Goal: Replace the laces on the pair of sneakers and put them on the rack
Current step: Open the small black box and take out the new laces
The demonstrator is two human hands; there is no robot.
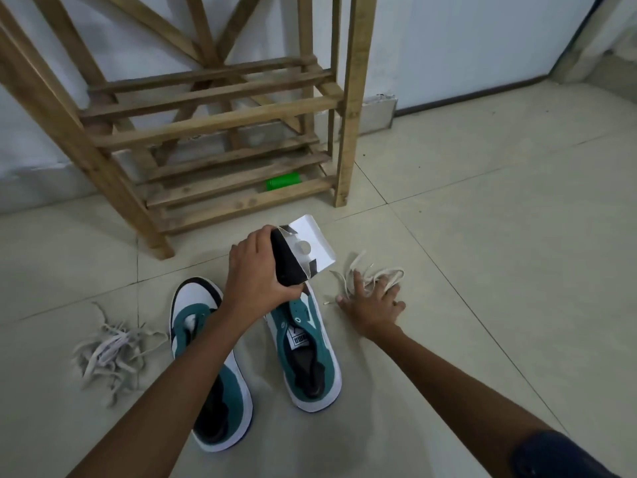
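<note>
**Hands split between lace packet and loose laces**

Sneakers sit side by side on the tiled floor (482,236), toes toward 12 o'clock, both w/o laces. Left sneaker (220,374) is partly hidden under the left forearm; right sneaker (306,353) lies just beside it at 3 o'clock, tongue label showing.

Left hand (256,274) is raised above the toe of the right sneaker, fingers curled round a black packet (287,262) whose white card flap (313,243) hangs open toward 1 o'clock. Grip is on the packet's left edge and lower end; the flap sticks out clear of the fingers.

Right hand (374,305) is flat on the floor at 3 o'clock of the right sneaker, fingers spread and straight, holding nothing. Fingertips press onto a tangle of pale laces (375,276) that spreads out at 12 o'clock of the hand; one lace tip lies by the thumb.

2nd heap of pale laces (110,353) lies at 9 o'clock of the left sneaker, well apart from both hands.

Wooden rack (213,119) stands at 12 o'clock by the wall, slatted shelves; a green cylinder (282,182) lies under the lowest shelf, at its right end
</note>
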